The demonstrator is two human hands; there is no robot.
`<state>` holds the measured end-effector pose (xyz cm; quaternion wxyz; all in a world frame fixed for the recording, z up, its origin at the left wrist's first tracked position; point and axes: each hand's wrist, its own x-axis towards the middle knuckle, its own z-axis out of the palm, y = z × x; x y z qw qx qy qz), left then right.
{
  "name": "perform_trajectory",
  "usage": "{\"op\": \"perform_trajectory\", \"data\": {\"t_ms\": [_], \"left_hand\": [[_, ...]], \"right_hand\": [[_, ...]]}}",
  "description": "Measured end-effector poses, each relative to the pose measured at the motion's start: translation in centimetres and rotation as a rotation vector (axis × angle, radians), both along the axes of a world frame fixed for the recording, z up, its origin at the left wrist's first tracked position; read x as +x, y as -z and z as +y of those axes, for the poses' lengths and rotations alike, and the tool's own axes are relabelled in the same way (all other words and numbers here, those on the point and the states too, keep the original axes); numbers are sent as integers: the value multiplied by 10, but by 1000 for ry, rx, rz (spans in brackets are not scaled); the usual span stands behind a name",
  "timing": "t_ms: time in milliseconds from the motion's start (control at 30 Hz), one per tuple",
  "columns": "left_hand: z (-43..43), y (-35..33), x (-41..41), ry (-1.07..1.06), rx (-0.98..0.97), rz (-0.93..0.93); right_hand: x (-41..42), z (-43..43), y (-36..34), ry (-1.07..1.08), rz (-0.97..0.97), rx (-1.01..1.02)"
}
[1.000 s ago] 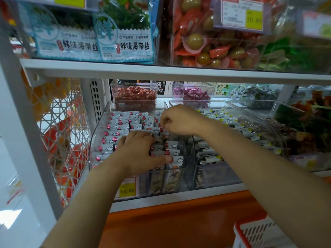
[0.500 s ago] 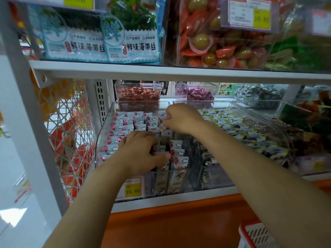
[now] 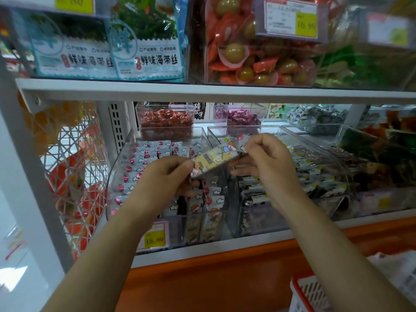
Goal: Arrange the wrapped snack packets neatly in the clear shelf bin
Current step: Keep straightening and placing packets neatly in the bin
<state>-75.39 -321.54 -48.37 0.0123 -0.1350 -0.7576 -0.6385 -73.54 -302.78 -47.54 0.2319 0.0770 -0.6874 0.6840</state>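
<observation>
- The left hand (image 3: 166, 176) pinches the lower, near end of a single snack packet (image 3: 216, 157), thumb and curled fingers closed on its crimped edge.
- The right hand (image 3: 267, 161) pinches the opposite, upper end with its fingers curled, so the packet is stretched between the two hands and neither is free.
- The packet's long axis slopes from low on the left to high on the right, printed face turned up toward the camera. It touches nothing but the two hands.
- The clear shelf bin (image 3: 117, 176) lies directly below and just behind the packet, at the left end of the shelf. The left hand hangs over its front half, nearer the stock than the right.
- Inside it, the rows of packets (image 3: 146, 158) stand on edge, running from front wall to back.
- The held packet lies across that line, so it likely needs turning and standing on edge before it can join the right-hand column.
- A neighbouring bin (image 3: 315, 176) of darker packets sits just beside the right wall, and a yellow price tag (image 3: 154, 238) hangs on the front.
</observation>
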Motion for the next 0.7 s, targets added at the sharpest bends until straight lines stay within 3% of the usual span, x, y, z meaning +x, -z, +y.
{"op": "perform_trajectory", "data": {"t_ms": [167, 333, 500, 700], "left_hand": [[-2, 4, 1, -45, 173, -87], [0, 3, -1, 53, 538, -264], [2, 3, -4, 50, 694, -307], [-1, 2, -6, -18, 784, -342]], "right_hand": [[3, 4, 9, -94, -135, -168], [2, 5, 10, -215, -223, -418], [1, 6, 8, -282, -266, -637], [2, 4, 9, -362, -224, -616]]}}
